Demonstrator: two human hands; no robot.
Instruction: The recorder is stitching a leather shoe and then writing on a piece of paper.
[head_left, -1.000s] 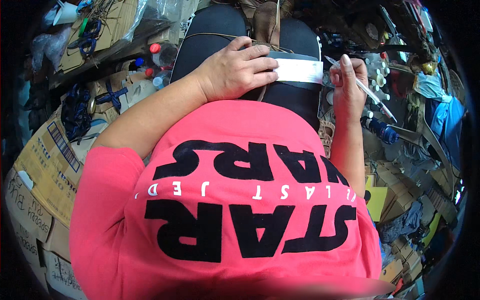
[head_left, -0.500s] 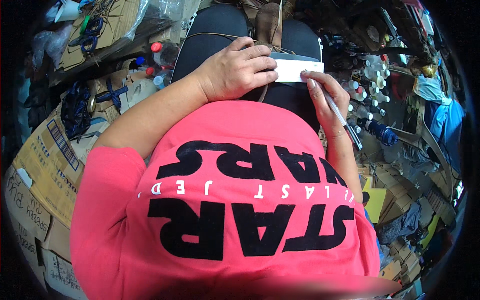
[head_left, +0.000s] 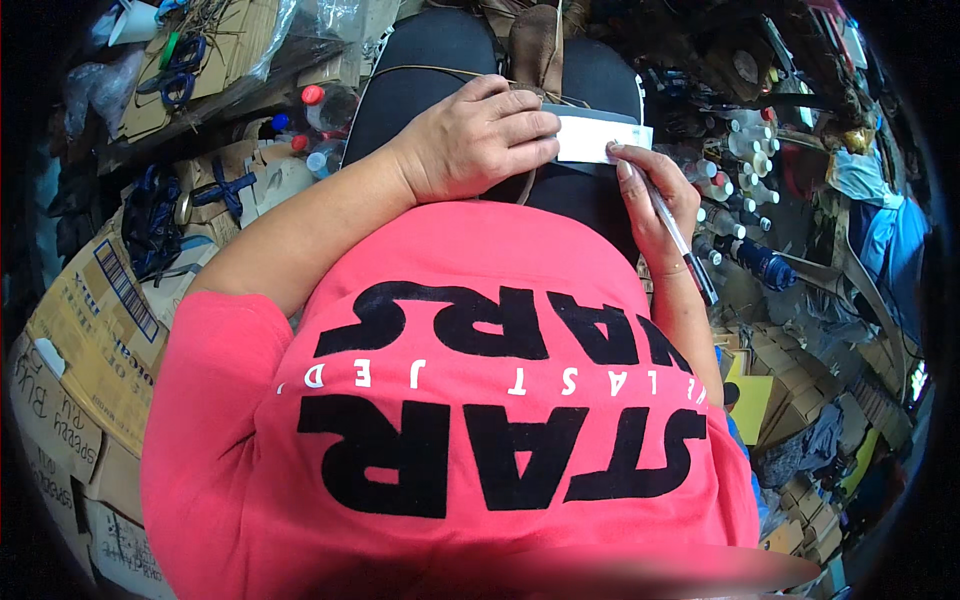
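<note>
A small white slip of paper [head_left: 590,137] lies across my lap, on top of a dark flat backing [head_left: 615,114]. The curled fingers of my left hand [head_left: 485,135] grip its left end, hiding that part. My right hand [head_left: 655,205] closes around a clear pen with a dark cap on its back end [head_left: 707,287], which points down toward my forearm. The pen's tip is hidden behind my right fingers, at the paper's right part. My black-clad thighs [head_left: 430,80] are under both hands, with a thin brown cord [head_left: 420,68] over them.
Plastic bottles [head_left: 745,150] crowd the floor on my right, and a few red- and blue-capped ones [head_left: 318,97] stand on my left. Flattened cardboard [head_left: 95,320] is piled at left. Blue-handled scissors [head_left: 180,75] lie at upper left. Blue cloth [head_left: 890,240] hangs at far right.
The paper and the fingers of both hands have shifted slightly to the right. The pen's capped end has swung a little left. Both grips stay the same.
</note>
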